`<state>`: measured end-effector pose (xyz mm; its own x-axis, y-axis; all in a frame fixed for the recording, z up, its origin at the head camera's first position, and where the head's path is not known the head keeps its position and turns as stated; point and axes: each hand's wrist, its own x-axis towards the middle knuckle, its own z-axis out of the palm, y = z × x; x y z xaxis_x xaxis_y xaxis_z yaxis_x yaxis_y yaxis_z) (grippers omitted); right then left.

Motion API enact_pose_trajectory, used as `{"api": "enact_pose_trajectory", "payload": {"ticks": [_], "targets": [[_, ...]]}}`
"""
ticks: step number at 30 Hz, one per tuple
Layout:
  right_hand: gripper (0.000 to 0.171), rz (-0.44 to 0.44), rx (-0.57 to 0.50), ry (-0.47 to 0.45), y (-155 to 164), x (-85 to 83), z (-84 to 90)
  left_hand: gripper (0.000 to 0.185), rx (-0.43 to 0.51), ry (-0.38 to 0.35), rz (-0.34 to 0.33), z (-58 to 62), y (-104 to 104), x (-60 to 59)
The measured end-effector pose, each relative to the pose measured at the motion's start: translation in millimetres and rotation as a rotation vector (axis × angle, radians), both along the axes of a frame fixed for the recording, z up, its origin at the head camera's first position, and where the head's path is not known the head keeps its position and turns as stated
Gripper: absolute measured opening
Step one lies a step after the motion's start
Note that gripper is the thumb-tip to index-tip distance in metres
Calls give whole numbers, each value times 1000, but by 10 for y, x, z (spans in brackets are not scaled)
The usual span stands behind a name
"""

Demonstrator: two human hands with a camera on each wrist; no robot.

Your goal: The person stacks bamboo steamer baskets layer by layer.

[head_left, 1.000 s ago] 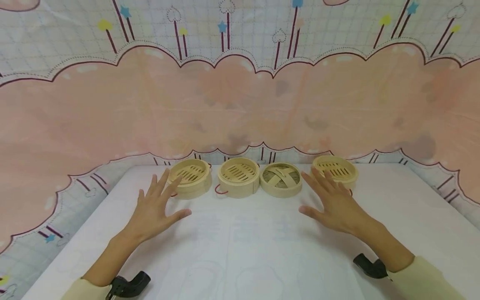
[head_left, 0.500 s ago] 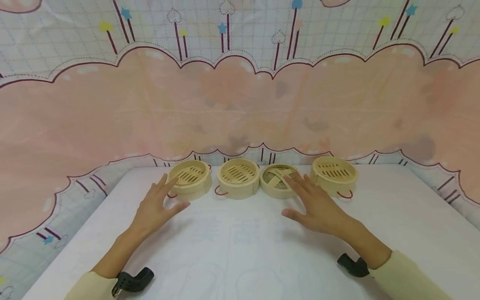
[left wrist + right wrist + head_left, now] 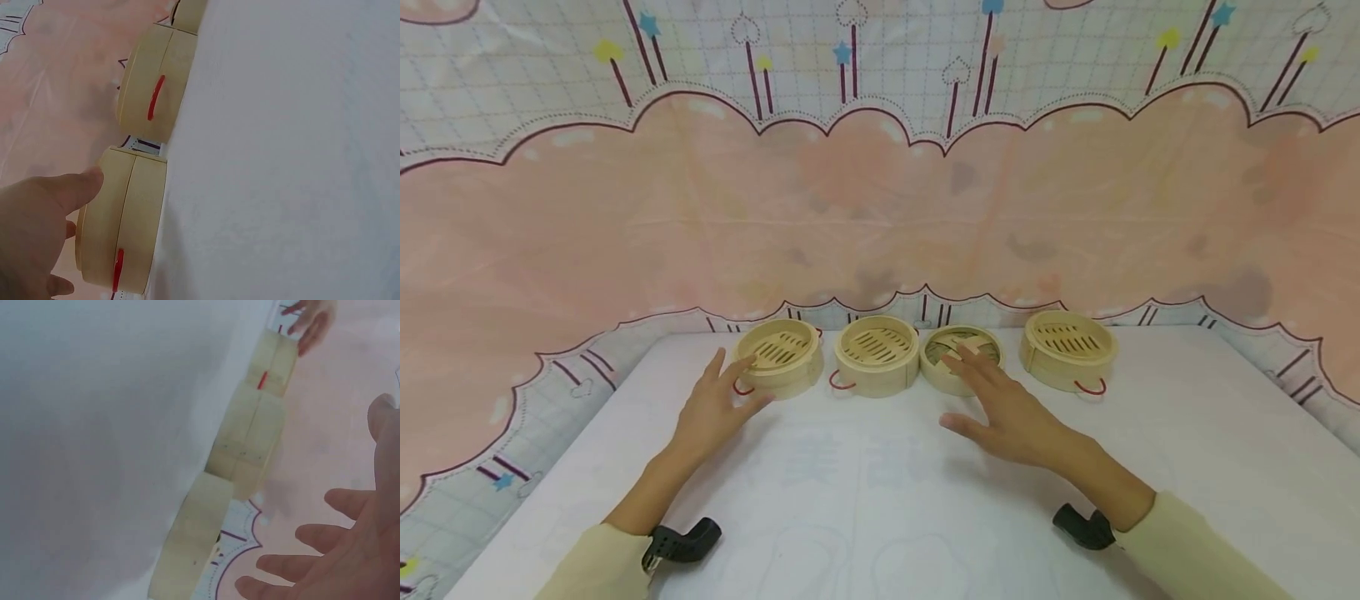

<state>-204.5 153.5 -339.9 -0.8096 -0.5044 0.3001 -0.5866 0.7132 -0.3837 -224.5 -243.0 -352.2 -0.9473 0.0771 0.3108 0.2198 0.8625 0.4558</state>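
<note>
Three round bamboo steamer baskets with slatted bases and red side loops stand along the back of the table: a left basket (image 3: 786,379), a middle basket (image 3: 876,379) and a right basket (image 3: 1066,373). Between the last two lies a woven bamboo steamer lid (image 3: 951,385). My left hand (image 3: 711,412) has its fingers spread at the near left side of the left basket (image 3: 125,219), thumb toward its front. My right hand (image 3: 1018,421), fingers extended and thumb apart, reaches over the lid, overlapping it in the head view. Neither hand holds anything.
The white table (image 3: 850,483) extends in front of the row. Behind it hangs a patterned pink and white cloth (image 3: 850,208). A black wrist camera (image 3: 685,542) sits at the left sleeve, another black camera (image 3: 1084,527) at the right.
My right hand has moved left from the right basket to the lid, uncovering that basket. My left hand has shifted slightly, its thumb and fingers drawing a little closer together at the left basket.
</note>
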Motion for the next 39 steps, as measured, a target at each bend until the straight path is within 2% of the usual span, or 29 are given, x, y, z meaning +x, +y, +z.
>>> {"api": "enact_pose_trajectory", "payload": {"ticks": [6,10,17,22,25,28,30,35,39], "targets": [[73,41,-53,-70,-91,-18,16,54,121,22,-18,-28,27,-101],[71,68,-93,-75,-141,-40,21,50,196,54,-29,-54,52,-154],[69,104,-148,-110,-218,-79,-15,42,221,113,59,-106,43,-185],[65,125,-176,-106,-216,-102,-62,38,221,154,69,-151,15,-200],[62,141,-222,-127,-226,-105,-71,37,230,157,84,-153,-14,-177],[61,150,-245,-165,-266,-96,-68,37,260,118,105,-124,-61,-135],[62,148,-222,-179,-309,-80,-65,39,277,93,109,-87,-94,-107],[63,177,-159,-166,-435,-32,-32,41,301,89,87,7,-125,-36],[62,186,-159,-133,-527,0,8,39,338,82,42,50,-117,25]]}}
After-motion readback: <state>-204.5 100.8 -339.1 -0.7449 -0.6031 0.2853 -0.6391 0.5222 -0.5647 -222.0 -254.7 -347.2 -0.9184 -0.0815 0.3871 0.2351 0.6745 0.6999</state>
